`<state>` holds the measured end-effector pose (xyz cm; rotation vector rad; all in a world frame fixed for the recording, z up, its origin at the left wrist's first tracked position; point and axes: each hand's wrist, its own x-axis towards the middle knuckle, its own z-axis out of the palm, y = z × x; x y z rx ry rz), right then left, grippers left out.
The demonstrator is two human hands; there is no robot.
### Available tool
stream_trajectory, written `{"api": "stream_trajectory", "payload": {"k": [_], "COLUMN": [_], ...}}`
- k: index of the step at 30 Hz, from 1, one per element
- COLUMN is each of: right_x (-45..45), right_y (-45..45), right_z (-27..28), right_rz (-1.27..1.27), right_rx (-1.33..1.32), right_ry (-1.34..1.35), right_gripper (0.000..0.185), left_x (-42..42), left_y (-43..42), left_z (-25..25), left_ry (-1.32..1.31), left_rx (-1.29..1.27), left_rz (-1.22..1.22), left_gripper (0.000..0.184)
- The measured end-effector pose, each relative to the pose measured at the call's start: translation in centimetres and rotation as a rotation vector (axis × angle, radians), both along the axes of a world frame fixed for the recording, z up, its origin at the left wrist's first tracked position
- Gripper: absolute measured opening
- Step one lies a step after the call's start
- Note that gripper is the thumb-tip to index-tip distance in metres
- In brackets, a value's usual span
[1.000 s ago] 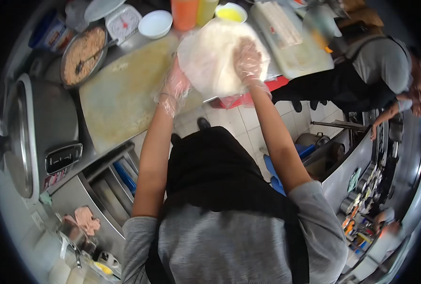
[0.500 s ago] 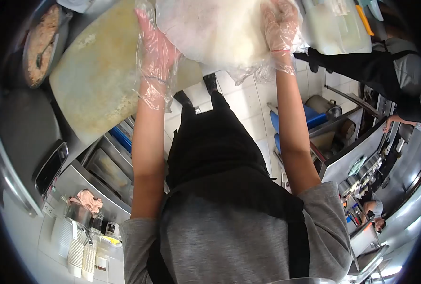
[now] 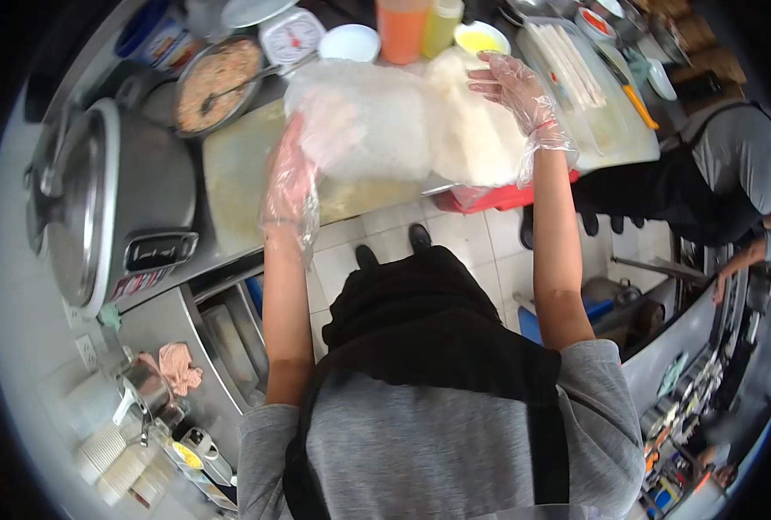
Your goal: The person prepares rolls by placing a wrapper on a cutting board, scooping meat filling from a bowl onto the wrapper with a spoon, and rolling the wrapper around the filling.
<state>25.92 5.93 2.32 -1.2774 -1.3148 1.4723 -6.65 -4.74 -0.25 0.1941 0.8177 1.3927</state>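
Observation:
Both my hands wear clear plastic gloves. My left hand (image 3: 292,186) is under the left edge of a translucent white sheet (image 3: 372,121), its fingers partly hidden behind it. A pale, soft flat piece (image 3: 472,126), like dough or a wrapper, adjoins the sheet on the right. Over the upper right part of that piece is my right hand (image 3: 522,94), fingers spread and pointing left. A large cutting board (image 3: 238,186) lies below and left of the sheet.
A bowl of minced filling (image 3: 216,82) with a spoon, a scale (image 3: 294,36), a white bowl (image 3: 349,43), an orange container (image 3: 401,30) and a yellow-filled bowl (image 3: 481,39) line the back. A large cooker (image 3: 134,195) stands left. A person (image 3: 732,156) bends at right.
The view has tilted back up over the counter. My right hand has come off its grip with fingers spread. The sheet now extends left over my left hand, beside the pale piece.

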Motion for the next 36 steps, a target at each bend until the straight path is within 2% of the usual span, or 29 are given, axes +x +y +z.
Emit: {"api": "stream_trajectory", "payload": {"k": [3, 6, 7, 10, 12, 15, 18, 21, 24, 26, 28, 31, 34, 36], "right_x": [-3.4, -5.3, -5.5, -5.6, -5.1, -4.0, -2.3, -1.1, -0.1, 0.4, 0.3, 0.0, -1.0, -1.6], "right_y": [0.5, -0.5, -0.7, -1.7, -2.6, -4.1, -4.7, -5.3, -5.8, -6.4, -7.0, -7.3, -7.5, -7.1], "right_z": [-0.5, -0.7, -1.0, -1.5, -1.5, -1.3, -2.7, -2.8, -2.4, -2.2, -2.3, -2.7, -3.0, -3.1], "right_rz": [0.052, 0.125, 0.129, 0.122, 0.099, 0.057, 0.023, -0.041, -0.100, -0.118, -0.140, -0.159, -0.150, -0.121], "right_rx": [0.068, 0.062, 0.057, 0.047, 0.040, 0.026, 0.004, -0.013, -0.011, -0.023, -0.015, -0.031, -0.054, -0.056], "right_ry": [-0.023, -0.033, -0.016, 0.009, 0.019, 0.034, 0.087, 0.089, 0.089, 0.102, 0.103, 0.108, 0.098, 0.093], "right_gripper": [0.053, 0.051, 0.051, 0.048, 0.048, 0.049, 0.048, 0.047, 0.043, 0.045, 0.044, 0.043, 0.042, 0.042], "left_x": [-7.7, -8.8, -9.1, -10.2, -12.6, -11.4, -4.6, -0.2, 0.3, -1.1, -3.0, -5.9, -10.7, -12.2], "left_y": [-3.7, -7.6, -7.7, -7.3, -6.5, -5.0, -3.8, -3.2, -3.4, -3.9, -4.7, -6.1, -6.8, -7.3], "left_z": [-5.9, -6.2, -5.7, -4.7, -4.6, -2.8, 5.1, 10.1, 12.3, 12.3, 11.2, 6.8, -3.3, -6.4], "left_ry": [0.027, 0.535, 0.594, 0.887, 1.251, 1.065, 0.941, 0.810, 0.732, 0.849, 0.914, 0.975, 0.946, 0.966], "left_rx": [-0.111, -0.060, -0.002, 0.127, 0.153, 0.136, 0.259, 0.379, 0.522, 0.489, 0.492, 0.297, 0.108, 0.076], "left_rz": [0.079, 0.229, 0.203, -0.007, -0.326, -0.399, -0.417, -0.382, -0.250, -0.226, -0.180, -0.207, -0.283, -0.290], "left_gripper": [0.050, 0.062, 0.064, 0.068, 0.067, 0.064, 0.066, 0.068, 0.071, 0.073, 0.080, 0.076, 0.076, 0.079]}}
